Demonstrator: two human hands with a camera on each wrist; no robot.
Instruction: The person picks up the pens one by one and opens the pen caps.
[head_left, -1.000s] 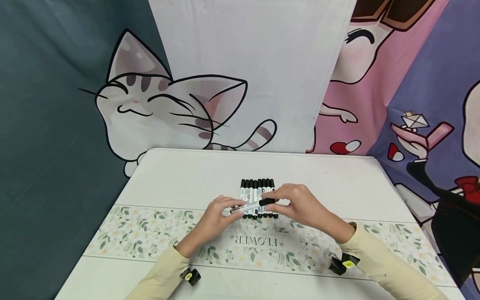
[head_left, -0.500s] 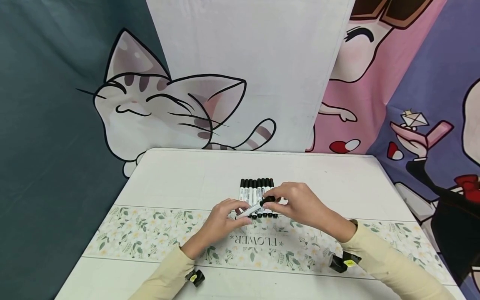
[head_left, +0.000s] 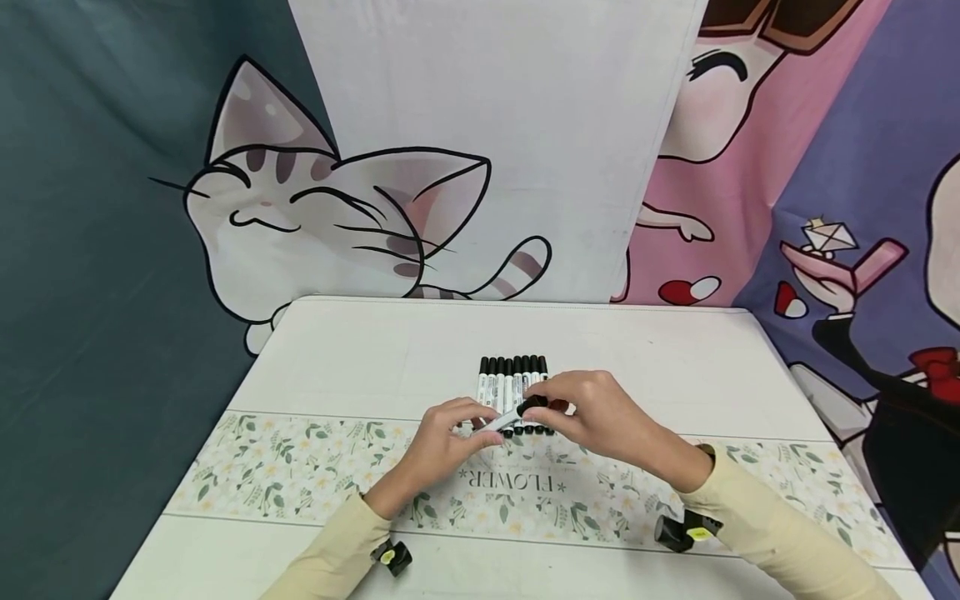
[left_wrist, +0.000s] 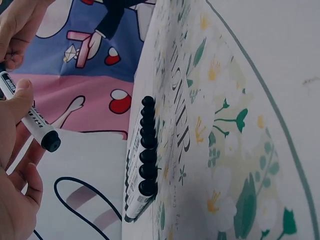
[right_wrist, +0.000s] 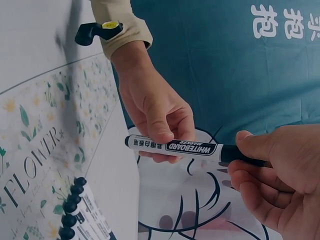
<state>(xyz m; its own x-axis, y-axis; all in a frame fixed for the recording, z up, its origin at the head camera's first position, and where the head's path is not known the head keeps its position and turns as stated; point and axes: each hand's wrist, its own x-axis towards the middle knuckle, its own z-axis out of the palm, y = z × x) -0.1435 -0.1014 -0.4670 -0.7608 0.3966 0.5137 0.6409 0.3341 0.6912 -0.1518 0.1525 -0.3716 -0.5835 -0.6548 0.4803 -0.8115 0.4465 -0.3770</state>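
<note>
Whiteboard marker [right_wrist: 192,148] has a slim cylindrical barrel and black cap [right_wrist: 231,153].

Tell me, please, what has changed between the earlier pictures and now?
The left hand has moved a little to the right, and the held marker now slants more steeply in the head view. Both hands still hold it. The right hand and the row of markers stayed nearly as they were.

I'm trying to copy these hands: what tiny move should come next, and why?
Perhaps the right grip should gently pull the black cap off: it pinches that cap, while the left grip holds the marker near its other end.
</note>
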